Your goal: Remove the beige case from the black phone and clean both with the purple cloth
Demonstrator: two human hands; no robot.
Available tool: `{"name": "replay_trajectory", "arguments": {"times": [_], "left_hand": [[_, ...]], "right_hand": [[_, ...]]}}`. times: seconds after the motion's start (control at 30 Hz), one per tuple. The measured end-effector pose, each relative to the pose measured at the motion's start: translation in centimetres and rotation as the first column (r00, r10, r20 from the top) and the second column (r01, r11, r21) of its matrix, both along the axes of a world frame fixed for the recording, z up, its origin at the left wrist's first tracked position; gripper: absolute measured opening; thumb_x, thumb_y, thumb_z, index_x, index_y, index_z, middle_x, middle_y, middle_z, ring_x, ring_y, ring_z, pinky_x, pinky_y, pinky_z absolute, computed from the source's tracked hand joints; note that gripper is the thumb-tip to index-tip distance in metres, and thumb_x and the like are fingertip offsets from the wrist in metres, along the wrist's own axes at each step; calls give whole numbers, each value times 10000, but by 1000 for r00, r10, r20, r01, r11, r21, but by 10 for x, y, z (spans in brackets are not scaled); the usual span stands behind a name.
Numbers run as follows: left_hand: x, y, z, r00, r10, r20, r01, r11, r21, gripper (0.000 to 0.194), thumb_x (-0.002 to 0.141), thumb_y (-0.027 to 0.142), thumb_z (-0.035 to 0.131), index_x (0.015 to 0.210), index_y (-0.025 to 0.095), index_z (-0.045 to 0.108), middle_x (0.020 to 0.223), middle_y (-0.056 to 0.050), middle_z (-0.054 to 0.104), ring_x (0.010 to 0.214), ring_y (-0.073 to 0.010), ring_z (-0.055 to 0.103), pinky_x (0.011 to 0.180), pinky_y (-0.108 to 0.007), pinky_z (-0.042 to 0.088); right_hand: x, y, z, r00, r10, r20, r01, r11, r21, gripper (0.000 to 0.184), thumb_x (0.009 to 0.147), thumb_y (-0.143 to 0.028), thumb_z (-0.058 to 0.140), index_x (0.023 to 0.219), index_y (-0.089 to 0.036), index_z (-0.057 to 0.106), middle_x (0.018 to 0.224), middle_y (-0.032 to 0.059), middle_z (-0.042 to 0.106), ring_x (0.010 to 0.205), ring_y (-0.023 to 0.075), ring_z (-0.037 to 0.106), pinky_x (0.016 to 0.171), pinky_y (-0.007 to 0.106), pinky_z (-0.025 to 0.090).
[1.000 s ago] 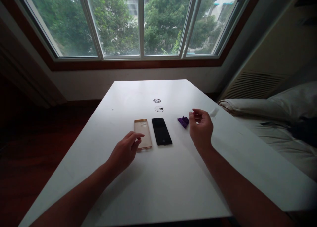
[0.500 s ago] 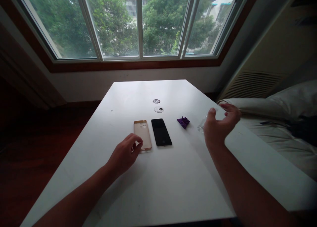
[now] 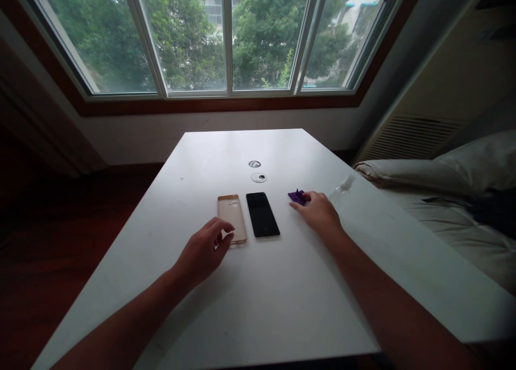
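Observation:
My left hand (image 3: 205, 247) hovers over the lower left of a clear, gold-edged phone case (image 3: 237, 214), with its fingers curled and a gap between thumb and fingertips. Right of the case lies a smartphone (image 3: 263, 215), its dark screen facing up. My right hand (image 3: 318, 213) is at a crumpled purple cloth (image 3: 296, 197), thumb and fingers apart around its near right side. Part of the cloth is hidden by those fingers, and it still rests on the table. Behind that hand lies a crumpled piece of clear plastic (image 3: 345, 184).
Two round, flat pieces, one patterned (image 3: 254, 164) and one pale with a dark spot (image 3: 256, 177), lie farther back on the white table (image 3: 193, 316). A padded seat (image 3: 427, 219) stands along the right side. A window (image 3: 193, 42) fills the wall ahead.
My right hand has come down and left from above the clear plastic to the purple cloth. The plastic now shows on the table. My left hand's fingertips have parted slightly.

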State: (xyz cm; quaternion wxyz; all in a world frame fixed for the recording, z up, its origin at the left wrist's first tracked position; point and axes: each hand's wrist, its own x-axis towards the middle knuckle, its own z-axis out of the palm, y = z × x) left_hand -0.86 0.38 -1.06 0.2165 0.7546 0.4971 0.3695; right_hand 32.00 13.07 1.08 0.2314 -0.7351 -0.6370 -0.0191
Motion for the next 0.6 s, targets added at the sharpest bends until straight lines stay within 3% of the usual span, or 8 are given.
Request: {"name": "replay_trajectory", "arguments": {"times": [0.13, 0.27, 0.37, 0.47, 0.6], "left_hand": [[0, 0, 0, 1000, -2, -6, 2, 1000, 0, 144, 1003, 311, 501, 1062, 208, 582, 1011, -28, 607, 750, -119, 563, 687, -264, 456], [2, -1, 2, 1000, -6, 0, 6, 1000, -15, 167, 1004, 318, 494, 1081, 212, 597, 1011, -36, 619, 753, -129, 570, 689, -270, 466], [4, -3, 4, 999, -23, 29, 24, 999, -36, 204, 1010, 340, 482, 1105, 211, 608, 1015, -51, 633, 791, -146, 596, 694, -274, 481], [8, -7, 3, 996, 4, 86, 1, 998, -56, 305, 992, 389, 521, 1243, 226, 580, 1092, -81, 642, 888, -180, 628, 746, -303, 511], [11, -9, 0, 981, 65, 185, -48, 994, -96, 715, 857, 420, 722, 1480, 280, 401, 1330, -118, 586, 1118, -249, 607, 932, -405, 511]], "right_hand": [[-2, -1, 4, 998, -13, 60, 16, 999, -48, 257, 852, -396, 625, 989, -203, 724, 1052, 121, 691, 894, 284, 655, 757, 389, 486], [-17, -8, 12, 972, 137, -192, -106, 980, 167, 225, 916, -374, 575, 999, -191, 675, 945, 90, 721, 838, 235, 678, 764, 361, 520], [-39, -24, 15, 841, 332, -426, -210, 928, 308, 303, 927, -459, 595, 1052, -187, 644, 957, 81, 724, 832, 223, 695, 744, 354, 562], [-64, -49, 14, 647, 480, -593, -375, 877, 301, 329, 911, -481, 637, 1075, -196, 631, 931, 59, 721, 728, 188, 696, 644, 315, 586], [-89, -83, 12, 379, 587, -716, -642, 723, 253, 239, 927, -415, 647, 1039, -205, 626, 858, 21, 708, 699, 155, 691, 648, 294, 607]]}}
